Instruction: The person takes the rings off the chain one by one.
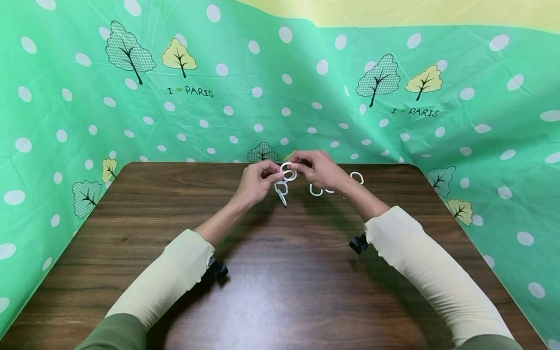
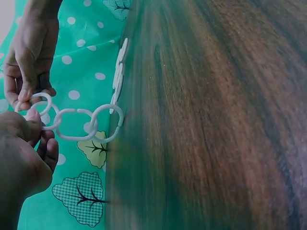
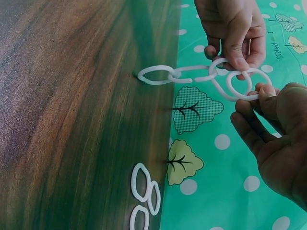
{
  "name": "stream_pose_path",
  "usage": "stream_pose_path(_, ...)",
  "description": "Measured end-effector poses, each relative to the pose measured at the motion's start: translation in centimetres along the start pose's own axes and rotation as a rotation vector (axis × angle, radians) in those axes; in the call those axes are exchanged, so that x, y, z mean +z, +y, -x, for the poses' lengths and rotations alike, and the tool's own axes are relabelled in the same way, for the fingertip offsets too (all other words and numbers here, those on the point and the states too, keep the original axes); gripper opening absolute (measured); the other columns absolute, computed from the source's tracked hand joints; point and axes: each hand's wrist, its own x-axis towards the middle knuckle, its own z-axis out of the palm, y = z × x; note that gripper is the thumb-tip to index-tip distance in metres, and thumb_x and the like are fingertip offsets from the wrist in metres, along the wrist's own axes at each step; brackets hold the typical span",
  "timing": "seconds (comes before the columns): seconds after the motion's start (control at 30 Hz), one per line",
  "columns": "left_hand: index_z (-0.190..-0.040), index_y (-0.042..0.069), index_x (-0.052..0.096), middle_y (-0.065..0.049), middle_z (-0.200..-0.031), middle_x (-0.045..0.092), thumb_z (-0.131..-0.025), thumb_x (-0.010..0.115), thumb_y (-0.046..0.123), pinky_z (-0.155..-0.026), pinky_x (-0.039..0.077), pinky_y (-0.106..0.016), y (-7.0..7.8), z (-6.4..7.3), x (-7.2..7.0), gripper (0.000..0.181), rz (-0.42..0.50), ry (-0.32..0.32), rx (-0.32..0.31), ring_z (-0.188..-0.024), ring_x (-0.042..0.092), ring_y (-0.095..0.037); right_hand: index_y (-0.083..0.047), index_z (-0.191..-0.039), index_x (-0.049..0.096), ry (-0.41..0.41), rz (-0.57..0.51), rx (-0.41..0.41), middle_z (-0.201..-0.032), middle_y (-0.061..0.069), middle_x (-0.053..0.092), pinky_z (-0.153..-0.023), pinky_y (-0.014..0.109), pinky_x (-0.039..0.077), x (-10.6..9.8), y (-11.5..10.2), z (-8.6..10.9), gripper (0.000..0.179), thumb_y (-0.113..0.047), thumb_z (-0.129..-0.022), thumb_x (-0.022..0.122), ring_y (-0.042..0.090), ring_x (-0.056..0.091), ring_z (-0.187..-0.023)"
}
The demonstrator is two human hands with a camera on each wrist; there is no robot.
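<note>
A short chain of white plastic rings [image 3: 156, 67] hangs from my left hand [image 1: 255, 184], its lowest ring at the tabletop near the back edge. Thumb and fingers of that hand pinch the chain's upper end. My right hand [image 1: 323, 170] pinches another white ring [image 2: 42, 95] by its side. This ring overlaps the chain's top ring between the two hands; I cannot tell whether they are hooked together. Some links show a small gap, as in the left wrist view. Fingertips hide part of both upper rings.
Several loose white rings [image 3: 134, 181] lie on the dark wooden table [image 1: 280, 272] near its back edge, partly behind my right wrist in the head view. A green dotted cloth [image 1: 245, 112] hangs behind and beside the table. Black wrist devices [image 1: 358, 244] sit under both sleeves.
</note>
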Motion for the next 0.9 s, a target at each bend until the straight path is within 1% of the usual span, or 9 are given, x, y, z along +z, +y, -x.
stream_pose_path(0.13, -0.107, 0.002, 0.082, -0.016, -0.1, 0.083, -0.103, 0.082, 0.009, -0.081, 0.053, -0.024, -0.08, 0.03, -0.04, 0.008, 0.0, -0.001, -0.001, -0.088, 0.07, -0.016, -0.007, -0.121, 0.081, -0.004, 0.006, 0.003, -0.107, 0.011, 0.078, -0.074, 0.034, 0.046, 0.04, 0.06, 0.05, 0.016, -0.011, -0.113, 0.068, 0.02, 0.058, -0.081)
stream_pose_path(0.37, -0.107, 0.001, 0.083, -0.016, -0.101, 0.084, -0.102, 0.083, 0.009, -0.079, 0.053, -0.023, -0.05, 0.03, -0.02, 0.009, 0.009, 0.003, -0.004, -0.086, 0.069, -0.013, -0.005, -0.118, 0.082, 0.017, 0.009, -0.019, -0.119, 0.012, 0.083, -0.076, 0.036, 0.049, 0.07, -0.04, 0.06, 0.014, -0.009, -0.111, 0.071, 0.022, 0.062, -0.084)
stream_pose_path(0.5, -0.107, 0.002, 0.082, -0.015, -0.101, 0.083, -0.102, 0.083, 0.009, -0.076, 0.052, -0.023, -0.08, 0.09, -0.01, 0.009, 0.014, -0.001, -0.016, -0.085, 0.067, -0.012, -0.005, -0.115, 0.083, 0.034, 0.022, -0.034, -0.124, 0.012, 0.084, -0.08, 0.036, 0.051, 0.17, 0.02, 0.02, 0.012, -0.008, -0.109, 0.073, 0.023, 0.065, -0.087)
stream_pose_path(0.7, -0.106, 0.002, 0.082, -0.014, -0.099, 0.082, -0.101, 0.084, 0.008, -0.073, 0.049, -0.022, -0.23, 0.12, 0.02, 0.008, 0.016, -0.007, -0.021, -0.084, 0.066, -0.014, -0.003, -0.115, 0.083, 0.038, 0.028, -0.037, -0.123, 0.014, 0.085, -0.078, 0.036, 0.051, 0.21, 0.12, 0.07, 0.012, -0.007, -0.108, 0.074, 0.023, 0.065, -0.085)
stream_pose_path(0.8, -0.107, 0.002, 0.082, -0.015, -0.1, 0.082, -0.101, 0.084, 0.008, -0.073, 0.049, -0.022, -0.24, 0.14, 0.02, 0.009, 0.02, -0.009, -0.019, -0.085, 0.067, -0.016, -0.004, -0.116, 0.083, 0.039, 0.027, -0.037, -0.124, 0.013, 0.085, -0.076, 0.034, 0.05, 0.17, 0.12, 0.02, 0.013, -0.008, -0.109, 0.074, 0.022, 0.064, -0.082)
stream_pose_path(0.87, -0.108, 0.002, 0.082, -0.016, -0.101, 0.083, -0.102, 0.084, 0.009, -0.074, 0.05, -0.022, -0.25, 0.22, -0.02, 0.01, 0.02, -0.006, -0.017, -0.085, 0.068, -0.014, -0.006, -0.117, 0.084, 0.042, 0.026, -0.033, -0.123, 0.012, 0.085, -0.074, 0.032, 0.048, 0.14, 0.05, -0.02, 0.013, -0.009, -0.109, 0.074, 0.02, 0.062, -0.08)
stream_pose_path(0.9, -0.108, 0.001, 0.082, -0.016, -0.101, 0.083, -0.102, 0.084, 0.01, -0.074, 0.05, -0.022, -0.26, 0.27, -0.05, 0.011, 0.019, -0.002, -0.016, -0.085, 0.068, -0.014, -0.007, -0.117, 0.084, 0.043, 0.023, -0.023, -0.12, 0.011, 0.085, -0.073, 0.031, 0.047, 0.12, -0.01, -0.05, 0.013, -0.01, -0.11, 0.073, 0.02, 0.06, -0.079)
